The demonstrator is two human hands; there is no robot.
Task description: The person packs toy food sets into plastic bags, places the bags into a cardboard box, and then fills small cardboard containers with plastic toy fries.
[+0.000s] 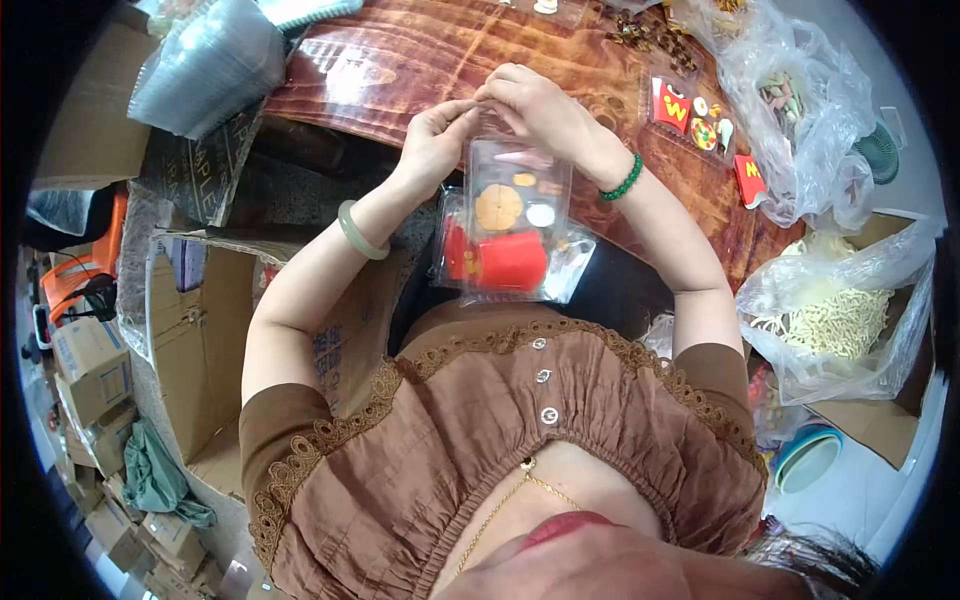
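Note:
My left hand [437,145] and my right hand [532,108] meet at the fingertips above the upper edge of a clear plastic blister pack [520,220]. Both hands are closed in a pinch; what lies between the fingertips is too small to make out. Through the pack show a red piece [513,262], a tan flower-shaped round [498,208] and a white oval [540,215]. Under it, partly hidden, lies another clear pack [452,245] with red inside. The packs are over my lap at the table's edge.
On the wooden table [400,60] lies a filled pack [690,115] beside a red carton [749,181]. Plastic bags [800,110] and a box of cream-coloured pieces [835,320] stand right. Stacked clear trays [210,75] and an open cardboard box [205,350] are left.

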